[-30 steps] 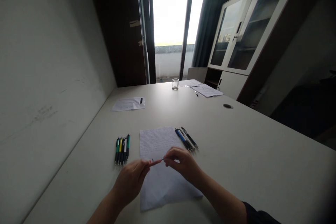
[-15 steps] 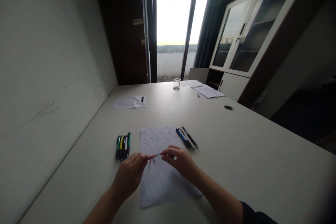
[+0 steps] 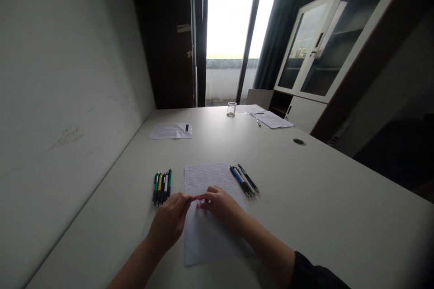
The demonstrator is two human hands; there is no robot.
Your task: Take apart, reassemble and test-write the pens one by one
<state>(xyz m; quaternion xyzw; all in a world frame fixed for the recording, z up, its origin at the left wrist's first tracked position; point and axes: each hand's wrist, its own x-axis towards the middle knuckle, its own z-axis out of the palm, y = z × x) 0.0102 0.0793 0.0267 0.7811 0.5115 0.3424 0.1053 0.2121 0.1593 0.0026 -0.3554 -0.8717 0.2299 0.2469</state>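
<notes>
Over the lined sheet of paper (image 3: 206, 244), my left hand (image 3: 171, 216) pinches a red pen barrel (image 3: 194, 198), which points to the right. My right hand (image 3: 220, 203) is closed at the barrel's far end, fingertips on a thin dark pen refill (image 3: 201, 196) that is mostly hidden. The fingertips of both hands nearly meet. Beneath them lie small red pen parts (image 3: 197, 206), partly covered by my right fingers. Left of the paper is a row of pens (image 3: 162, 187) in green, yellow, white and black. Blue, white and black pens (image 3: 244, 181) lie along its right side.
A clear glass (image 3: 231, 109) stands at the table's far end. Beside it are loose papers (image 3: 273, 119) and a pen (image 3: 258, 123). Another sheet (image 3: 169, 131) lies far left, near the wall (image 3: 68, 99). A round cable hole (image 3: 299, 142) is at the right.
My right hand has moved left towards my left hand, so less of the refill shows outside the red barrel. The whole view has shifted slightly.
</notes>
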